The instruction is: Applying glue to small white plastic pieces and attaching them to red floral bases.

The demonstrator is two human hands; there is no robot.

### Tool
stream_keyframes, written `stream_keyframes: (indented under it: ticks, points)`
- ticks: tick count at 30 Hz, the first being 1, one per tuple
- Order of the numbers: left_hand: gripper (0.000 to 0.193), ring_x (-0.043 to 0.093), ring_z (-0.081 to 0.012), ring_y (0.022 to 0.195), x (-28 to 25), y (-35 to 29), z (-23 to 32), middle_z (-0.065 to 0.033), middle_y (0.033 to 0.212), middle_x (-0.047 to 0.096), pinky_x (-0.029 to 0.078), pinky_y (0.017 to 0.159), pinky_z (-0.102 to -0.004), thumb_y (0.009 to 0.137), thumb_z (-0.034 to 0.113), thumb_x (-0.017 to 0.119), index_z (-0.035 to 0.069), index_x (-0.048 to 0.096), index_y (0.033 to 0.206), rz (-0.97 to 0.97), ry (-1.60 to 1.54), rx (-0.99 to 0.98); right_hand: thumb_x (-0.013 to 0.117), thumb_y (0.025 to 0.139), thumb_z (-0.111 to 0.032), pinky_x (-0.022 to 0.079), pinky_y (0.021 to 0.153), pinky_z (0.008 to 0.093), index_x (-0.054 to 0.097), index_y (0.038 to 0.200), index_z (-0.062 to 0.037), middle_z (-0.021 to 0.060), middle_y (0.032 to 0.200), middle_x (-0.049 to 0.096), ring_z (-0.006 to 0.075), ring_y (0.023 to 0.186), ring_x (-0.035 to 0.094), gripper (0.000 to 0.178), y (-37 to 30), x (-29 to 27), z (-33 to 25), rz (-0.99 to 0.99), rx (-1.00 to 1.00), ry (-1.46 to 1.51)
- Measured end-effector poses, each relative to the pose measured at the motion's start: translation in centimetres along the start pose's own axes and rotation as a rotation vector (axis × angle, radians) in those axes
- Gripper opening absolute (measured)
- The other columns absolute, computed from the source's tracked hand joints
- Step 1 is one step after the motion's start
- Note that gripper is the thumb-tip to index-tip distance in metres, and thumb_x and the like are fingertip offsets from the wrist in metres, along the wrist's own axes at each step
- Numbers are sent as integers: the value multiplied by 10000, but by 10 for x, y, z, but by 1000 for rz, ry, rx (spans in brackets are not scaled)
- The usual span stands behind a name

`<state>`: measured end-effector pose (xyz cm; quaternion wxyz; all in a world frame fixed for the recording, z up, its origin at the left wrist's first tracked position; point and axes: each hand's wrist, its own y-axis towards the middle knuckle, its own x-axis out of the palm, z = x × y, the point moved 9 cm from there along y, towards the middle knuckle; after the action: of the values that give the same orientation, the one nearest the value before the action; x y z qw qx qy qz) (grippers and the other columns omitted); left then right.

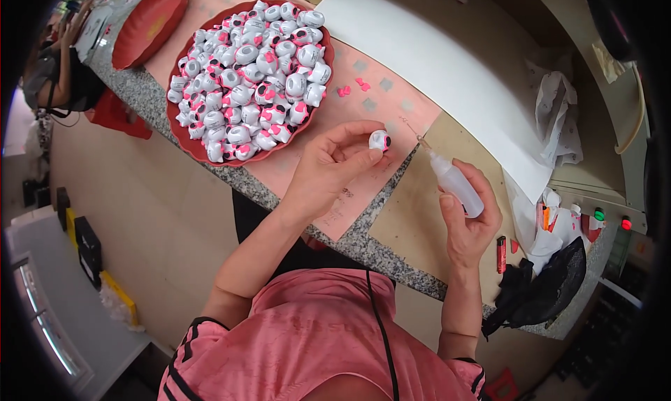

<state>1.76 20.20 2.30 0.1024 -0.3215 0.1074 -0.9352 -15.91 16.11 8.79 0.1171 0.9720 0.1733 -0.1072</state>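
Note:
Between the thumb and fingers of my left hand [327,165] is a small white toy figurine [379,141] with a dark and pink patch. My right hand [472,219] is wrapped round a translucent white squeeze bottle [458,186] with a narrow tip, which points up and left toward the figurine without touching it. To the left of my left hand stands a red scalloped tray [172,121], heaped with many white, pink and black figurines [244,76]. Two small pink pieces [362,84] lie on the pink paper [349,209] beyond my left hand.
An orange-red basin [150,25] stands at the far left, near another person [64,66]. White paper [447,73] spreads along the back. At right lie a red lighter [501,254], black cloth [552,289] and a crumpled white bag [552,244]. The granite table edge [405,270] runs before me.

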Motion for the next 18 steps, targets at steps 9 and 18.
stream_keyframes:
  ticks: [9,18]
  points:
    - [323,597,-109,798,-9,2,0,-91,983,615,490,726,-226,822,-23,581,-26,529,1141,45,67,77,742,712,-161,352,512,227,632,984,31,47,681,564,116,611,469,351,4,6,-2,-18,-47,-54]
    - [297,595,-96,758,-10,1,1,-79,895,645,491,697,-224,814,-25,591,-31,558,1109,59,121,105,727,731,-147,322,493,222,631,985,35,39,673,557,103,595,446,326,4,12,5,-43,-7,-45]
